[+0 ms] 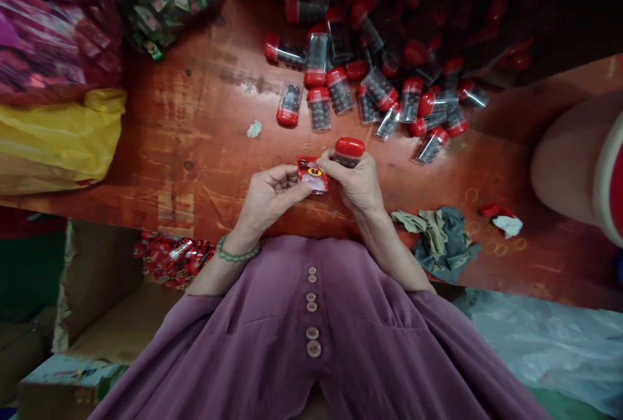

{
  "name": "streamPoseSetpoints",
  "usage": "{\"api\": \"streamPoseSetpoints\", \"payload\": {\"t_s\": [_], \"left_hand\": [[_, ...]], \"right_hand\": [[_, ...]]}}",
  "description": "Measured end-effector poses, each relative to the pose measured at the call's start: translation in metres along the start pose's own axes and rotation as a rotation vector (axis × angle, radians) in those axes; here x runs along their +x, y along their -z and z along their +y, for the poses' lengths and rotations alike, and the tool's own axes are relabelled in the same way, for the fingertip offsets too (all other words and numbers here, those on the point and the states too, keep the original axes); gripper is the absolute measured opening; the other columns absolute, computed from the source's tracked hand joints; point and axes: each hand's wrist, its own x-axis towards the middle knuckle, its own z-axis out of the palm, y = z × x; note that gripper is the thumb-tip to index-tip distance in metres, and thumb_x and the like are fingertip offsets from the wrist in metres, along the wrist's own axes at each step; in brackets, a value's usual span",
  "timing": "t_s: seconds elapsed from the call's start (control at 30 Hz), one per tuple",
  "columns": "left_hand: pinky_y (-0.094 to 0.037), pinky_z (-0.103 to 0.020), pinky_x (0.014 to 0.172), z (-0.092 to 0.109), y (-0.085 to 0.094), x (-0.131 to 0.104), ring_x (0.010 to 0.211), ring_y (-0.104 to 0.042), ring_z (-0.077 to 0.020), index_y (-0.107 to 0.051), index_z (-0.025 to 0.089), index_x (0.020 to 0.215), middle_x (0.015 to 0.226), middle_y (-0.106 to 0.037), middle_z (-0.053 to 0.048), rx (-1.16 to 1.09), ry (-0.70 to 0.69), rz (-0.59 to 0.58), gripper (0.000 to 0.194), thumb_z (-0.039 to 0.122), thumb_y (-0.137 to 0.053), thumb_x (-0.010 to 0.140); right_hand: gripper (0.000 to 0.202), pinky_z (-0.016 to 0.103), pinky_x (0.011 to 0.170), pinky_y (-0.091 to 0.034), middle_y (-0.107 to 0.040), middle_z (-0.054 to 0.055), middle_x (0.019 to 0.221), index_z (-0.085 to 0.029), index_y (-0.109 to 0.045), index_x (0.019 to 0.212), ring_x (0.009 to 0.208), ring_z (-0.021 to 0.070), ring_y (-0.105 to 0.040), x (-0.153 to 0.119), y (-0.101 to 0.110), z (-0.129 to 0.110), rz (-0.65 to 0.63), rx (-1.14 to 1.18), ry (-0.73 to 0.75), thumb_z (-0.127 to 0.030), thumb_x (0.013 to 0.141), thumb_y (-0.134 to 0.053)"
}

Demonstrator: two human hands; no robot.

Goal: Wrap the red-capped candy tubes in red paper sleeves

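Orange-red worktop (pixel 214 128) spread behind. Fingers of the left hand (pixel 270 198) pinched the packet (pixel 314 174); the right hand (pixel 363 183) clasped the jar (pixel 346 160) just right of it, cap (pixel 350 145) outward.

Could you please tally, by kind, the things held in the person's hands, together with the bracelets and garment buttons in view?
Red packet: 1
Red-capped container: 1
Green bracelet: 1
Buttons: 6
Total: 9
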Motion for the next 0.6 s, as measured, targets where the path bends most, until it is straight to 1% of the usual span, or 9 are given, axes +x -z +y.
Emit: {"api": "streamPoseSetpoints", "payload": {"t_s": [0.07,0.1,0.17,0.27,0.33,0.43,0.5,0.6], "left_hand": [[-0.055,-0.024,0.068,0.001,-0.002,-0.001,0.072,-0.067,-0.0131,-0.074,0.019,0.095,0.085,-0.076,-0.003,0.007,-0.012,0.016,0.045,0.038,-0.09,0.057],[-0.055,-0.024,0.07,0.001,-0.004,0.0,0.074,-0.068,-0.0132,-0.073,0.018,0.098,0.087,-0.076,-0.004,0.012,-0.019,0.027,0.048,0.035,-0.09,0.057],[-0.055,-0.024,0.072,-0.003,-0.007,0.001,0.076,-0.068,-0.0129,-0.071,0.017,0.103,0.09,-0.076,-0.004,0.024,-0.045,0.057,0.048,0.033,-0.087,0.061],[-0.056,-0.025,0.075,-0.013,-0.008,0.004,0.078,-0.068,-0.0128,-0.066,0.016,0.111,0.093,-0.075,-0.005,0.077,-0.116,0.106,0.047,0.033,-0.08,0.07],[-0.056,-0.026,0.077,-0.02,-0.008,0.004,0.079,-0.069,-0.0134,-0.062,0.017,0.119,0.095,-0.075,-0.005,0.19,-0.177,0.151,0.049,0.031,-0.076,0.074],[-0.055,-0.028,0.083,-0.025,-0.007,0.003,0.082,-0.07,-0.0155,-0.057,0.018,0.128,0.096,-0.075,-0.004,0.437,-0.268,0.273,0.054,0.029,-0.072,0.077],[-0.054,-0.029,0.087,-0.025,-0.005,0.002,0.086,-0.071,-0.0174,-0.056,0.018,0.13,0.098,-0.075,-0.005,0.532,-0.314,0.344,0.053,0.028,-0.07,0.079],[-0.053,-0.028,0.091,-0.023,-0.003,0.002,0.092,-0.072,-0.0193,-0.06,0.018,0.126,0.099,-0.077,-0.007,0.54,-0.335,0.381,0.045,0.028,-0.067,0.083]], "right_hand": [[0.022,0.023,0.059,-0.045,-0.057,-0.006,0.064,-0.019,-0.059,0.067,0.06,0.0077,-0.051,0.0,0.0,0.001,0.023,-0.001,0.01,-0.031,0.072,-0.077],[0.023,0.023,0.059,-0.044,-0.056,-0.006,0.064,-0.019,-0.058,0.066,0.06,0.0075,-0.051,-0.001,0.0,0.002,0.032,-0.001,0.014,-0.03,0.072,-0.077],[0.024,0.024,0.06,-0.045,-0.055,-0.007,0.063,-0.019,-0.057,0.067,0.06,0.0076,-0.051,-0.002,-0.001,0.002,0.051,-0.007,0.02,-0.03,0.072,-0.077],[0.027,0.025,0.061,-0.048,-0.057,-0.007,0.065,-0.02,-0.055,0.07,0.061,0.0083,-0.053,-0.003,-0.005,0.004,0.089,-0.031,0.039,-0.034,0.071,-0.078],[0.03,0.026,0.062,-0.049,-0.058,-0.006,0.067,-0.021,-0.054,0.072,0.061,0.0089,-0.054,-0.004,-0.007,0.006,0.121,-0.048,0.043,-0.038,0.07,-0.079],[0.033,0.027,0.062,-0.051,-0.059,-0.006,0.067,-0.022,-0.054,0.072,0.061,0.0098,-0.055,-0.005,-0.012,0.009,0.162,-0.056,0.033,-0.04,0.07,-0.08],[0.033,0.027,0.062,-0.051,-0.058,-0.006,0.066,-0.022,-0.053,0.072,0.061,0.01,-0.055,-0.005,-0.015,0.011,0.179,-0.054,0.034,-0.041,0.071,-0.08],[0.033,0.026,0.061,-0.051,-0.055,-0.006,0.065,-0.023,-0.052,0.073,0.06,0.0097,-0.053,-0.005,-0.017,0.012,0.208,-0.063,0.047,-0.042,0.073,-0.079]]}}
